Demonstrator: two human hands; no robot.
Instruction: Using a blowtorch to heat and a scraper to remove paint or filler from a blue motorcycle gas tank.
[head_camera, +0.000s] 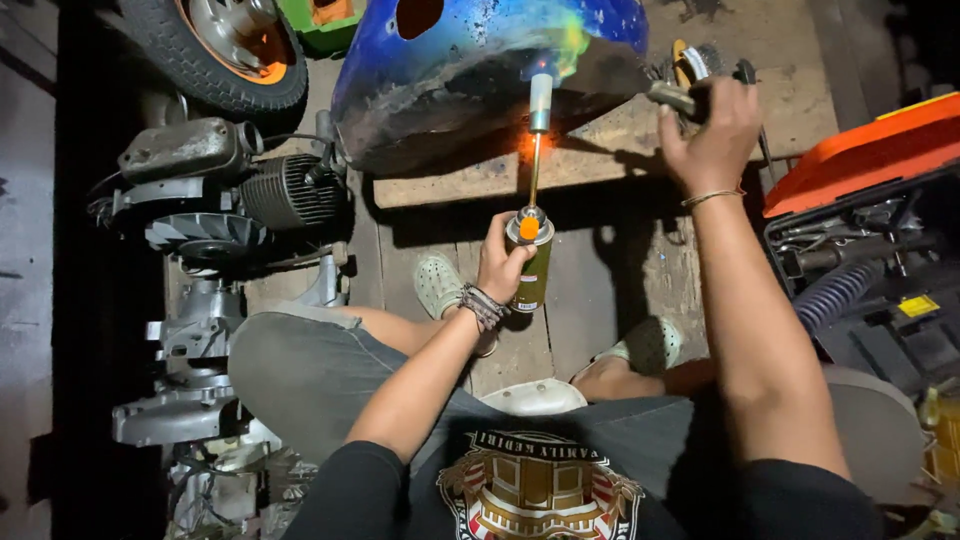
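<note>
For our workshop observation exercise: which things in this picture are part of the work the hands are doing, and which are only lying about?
In use:
- gas torch in the left hand, flame on the panel
- blue painted panel on the wooden plank
- scraping tool in the right hand

Lying about:
- engine
- tyre
- orange toolbox

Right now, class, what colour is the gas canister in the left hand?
Olive-yellow gas canister, orange knob on top, gripped by the left hand; head view.
</note>
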